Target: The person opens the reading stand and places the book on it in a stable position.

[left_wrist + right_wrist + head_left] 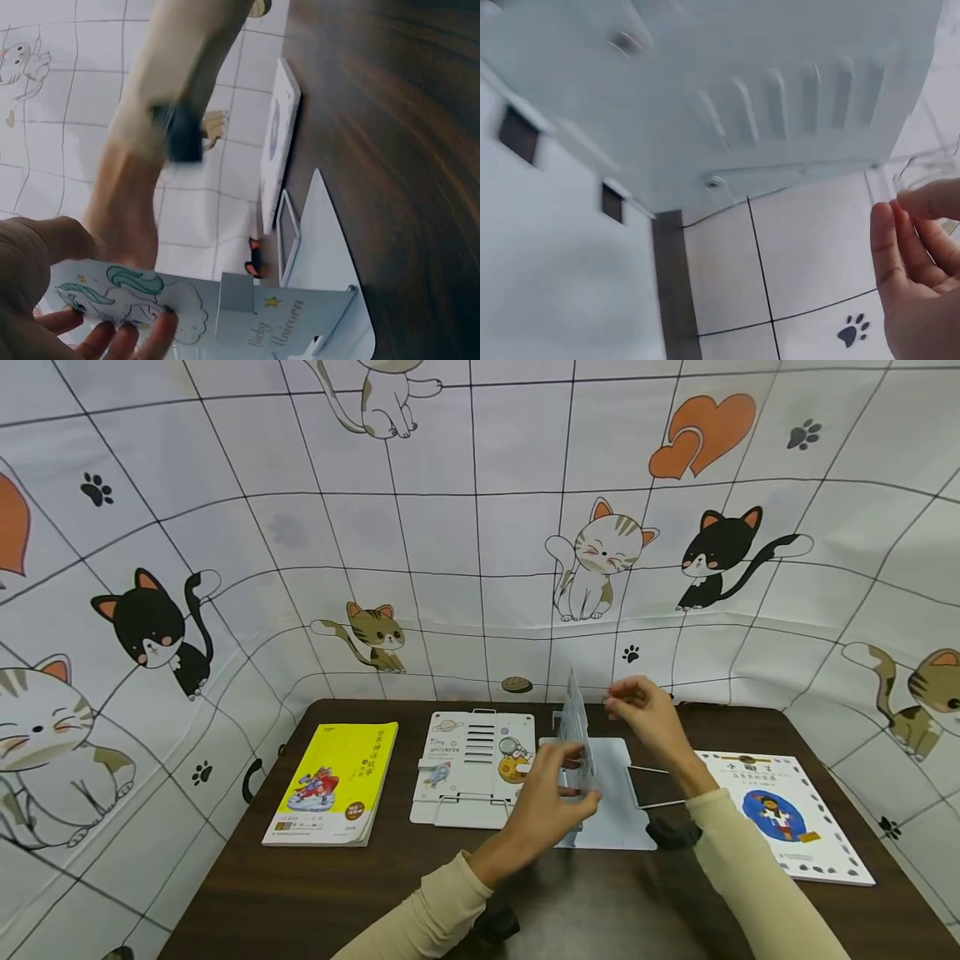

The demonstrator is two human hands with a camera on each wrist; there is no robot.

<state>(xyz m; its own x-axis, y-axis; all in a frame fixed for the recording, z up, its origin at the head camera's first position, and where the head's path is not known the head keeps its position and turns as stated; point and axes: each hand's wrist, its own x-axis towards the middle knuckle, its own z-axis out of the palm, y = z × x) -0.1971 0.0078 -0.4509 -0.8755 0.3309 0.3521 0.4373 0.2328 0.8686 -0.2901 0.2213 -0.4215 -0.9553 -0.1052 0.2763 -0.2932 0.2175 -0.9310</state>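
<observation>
A pale metal book stand stands partly unfolded, its panel (576, 718) upright on edge above the flat base plate (618, 802). My left hand (551, 793) grips the panel's near edge, fingers spread over the printed unicorn side (247, 330) in the left wrist view. My right hand (648, 714) is just right of the panel's far part. In the right wrist view its thumb and fingertips pinch a thin wire leg (876, 184) at the panel's edge. A second wire loop (660, 769) sticks out rightward from the base plate. The panel's slotted back (795, 97) faces the right wrist camera.
A second white book stand (480, 760) with a space print lies folded to the left. Farther left is a thick yellow book (330, 785); a white book (795, 818) lies at the right. A cat-patterned curtain (480, 543) hangs behind the dark table (420, 868).
</observation>
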